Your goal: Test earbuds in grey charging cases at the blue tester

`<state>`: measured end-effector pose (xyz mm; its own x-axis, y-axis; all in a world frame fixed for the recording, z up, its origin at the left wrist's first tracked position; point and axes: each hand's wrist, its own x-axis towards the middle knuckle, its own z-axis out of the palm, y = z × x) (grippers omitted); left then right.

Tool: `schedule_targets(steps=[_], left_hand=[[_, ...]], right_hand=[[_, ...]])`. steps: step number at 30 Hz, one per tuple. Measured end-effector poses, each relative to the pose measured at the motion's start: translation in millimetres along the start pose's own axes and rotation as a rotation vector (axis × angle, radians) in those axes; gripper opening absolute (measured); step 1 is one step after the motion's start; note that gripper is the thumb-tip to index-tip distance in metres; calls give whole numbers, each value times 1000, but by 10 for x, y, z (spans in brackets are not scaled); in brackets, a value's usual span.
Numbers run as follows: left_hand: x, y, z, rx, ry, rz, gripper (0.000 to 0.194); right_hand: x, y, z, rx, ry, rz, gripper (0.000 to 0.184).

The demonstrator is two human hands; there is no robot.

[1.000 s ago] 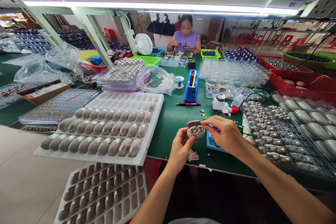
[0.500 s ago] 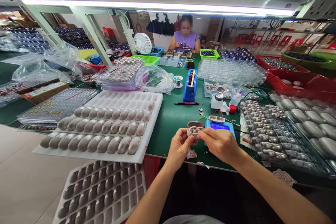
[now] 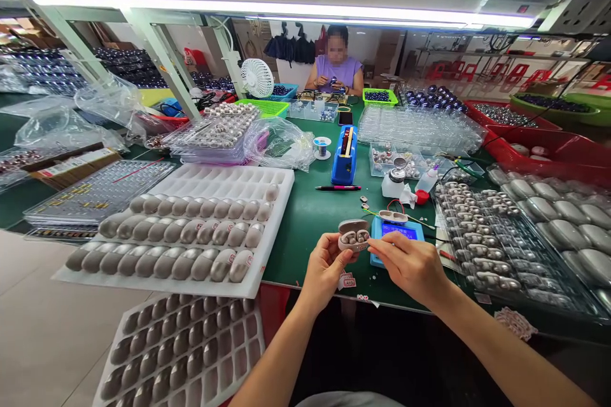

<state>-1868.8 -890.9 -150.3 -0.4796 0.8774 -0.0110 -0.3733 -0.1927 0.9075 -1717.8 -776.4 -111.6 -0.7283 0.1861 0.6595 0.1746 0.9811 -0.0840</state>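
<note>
My left hand is closed around a beige earbud charging case, whose lid stands open. Two earbuds sit side by side inside it. At the case's right end, the fingertips of my right hand are pinched together against its edge. Just behind the right hand lies a blue device with a lit screen. On top of its far edge rests an open beige case part with thin wires beside it. Small red-printed labels lie below the left hand.
A white tray of beige cases lies left; another filled tray is lower. Clear trays of earbuds stand right. Beyond are a blue tape dispenser, a pen and a white bottle. A co-worker sits opposite.
The fingers of my right hand have moved off the right earbud to the case's right edge, so both earbuds show more fully. My left hand still holds the case.
</note>
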Motion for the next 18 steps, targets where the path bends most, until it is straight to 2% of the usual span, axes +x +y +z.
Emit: schedule_targets(steps=[10, 15, 18], left_hand=[[-12, 10, -7, 41, -37, -3, 32], [-22, 20, -5, 42, -56, -10, 32], [-24, 19, 0, 41, -54, -9, 33]], right_hand=[[132, -40, 65, -81, -157, 10, 27], [121, 7, 67, 70, -88, 27, 27], [89, 5, 68, 77, -46, -1, 28]])
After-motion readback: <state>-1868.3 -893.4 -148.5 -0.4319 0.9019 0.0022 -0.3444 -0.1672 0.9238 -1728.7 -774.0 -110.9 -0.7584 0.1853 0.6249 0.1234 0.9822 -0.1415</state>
